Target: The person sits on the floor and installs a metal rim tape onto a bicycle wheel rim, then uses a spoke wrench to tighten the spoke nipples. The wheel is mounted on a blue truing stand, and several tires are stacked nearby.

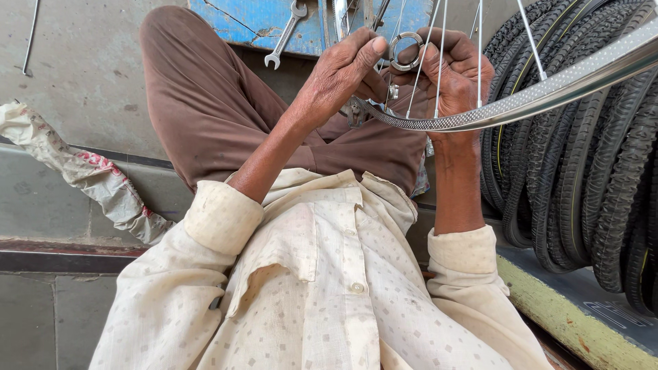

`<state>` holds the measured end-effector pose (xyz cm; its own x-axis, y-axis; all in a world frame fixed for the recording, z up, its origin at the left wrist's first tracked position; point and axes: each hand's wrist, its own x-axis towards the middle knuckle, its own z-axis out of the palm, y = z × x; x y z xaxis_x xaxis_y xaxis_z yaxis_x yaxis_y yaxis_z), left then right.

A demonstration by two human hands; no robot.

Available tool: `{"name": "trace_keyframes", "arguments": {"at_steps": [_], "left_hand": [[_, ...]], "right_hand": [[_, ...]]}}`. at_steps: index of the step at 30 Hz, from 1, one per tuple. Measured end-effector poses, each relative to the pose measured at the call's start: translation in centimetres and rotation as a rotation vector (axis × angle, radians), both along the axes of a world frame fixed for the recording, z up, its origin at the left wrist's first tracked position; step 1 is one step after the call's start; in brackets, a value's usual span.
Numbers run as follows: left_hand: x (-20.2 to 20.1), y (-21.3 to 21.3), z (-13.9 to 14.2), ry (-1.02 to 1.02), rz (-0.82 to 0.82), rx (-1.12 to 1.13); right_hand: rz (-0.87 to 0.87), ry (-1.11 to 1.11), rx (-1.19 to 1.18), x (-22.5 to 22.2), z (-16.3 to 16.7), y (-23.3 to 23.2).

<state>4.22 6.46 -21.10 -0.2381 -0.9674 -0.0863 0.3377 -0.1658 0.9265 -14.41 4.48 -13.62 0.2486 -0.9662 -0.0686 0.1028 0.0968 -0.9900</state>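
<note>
Between your two hands sits a small round metal ring tool (406, 51), grey and worn, held up against the thin steel spokes (439, 62) of a bicycle wheel. Just below the grip curves the shiny wheel rim (521, 106), its inner face dimpled with rows of small dots, running off to the right.

Your left hand (343, 72) comes in from the lower left with the wrist bent, thumb and fingertips closed on the ring's left edge. Your right hand (459, 72) rises straight from below behind the rim, fingers curled shut around the ring's right side and a spoke or two.

Right of the grip, a stack of black knobbly tyres (589, 178) leans close to the rim. Above and left of it, a spanner (286, 34) lies on a chipped blue board (233, 17). Beneath your hands, your brown-trousered knee (205, 103) fills the space, and the spokes cross in front of your right fingers.
</note>
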Motion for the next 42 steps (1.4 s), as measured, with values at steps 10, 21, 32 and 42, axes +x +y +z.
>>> {"name": "trace_keyframes", "arguments": {"at_steps": [10, 21, 32, 42], "left_hand": [[0.5, -0.2, -0.7, 0.152, -0.037, 0.071], [-0.2, -0.6, -2.2, 0.065, 0.072, -0.035], [-1.8, -1.1, -3.6, 0.076, 0.075, -0.068], [-1.1, -0.4, -4.4, 0.052, 0.071, -0.331]], "right_hand": [[0.016, -0.016, -0.006, 0.2, 0.1, 0.0], [-0.013, 0.272, -0.093, -1.1, -1.5, -0.9], [0.170, 0.294, 0.083, -0.6, -0.2, -1.2], [0.147, 0.217, -0.011, 0.1, -2.1, 1.0]]}}
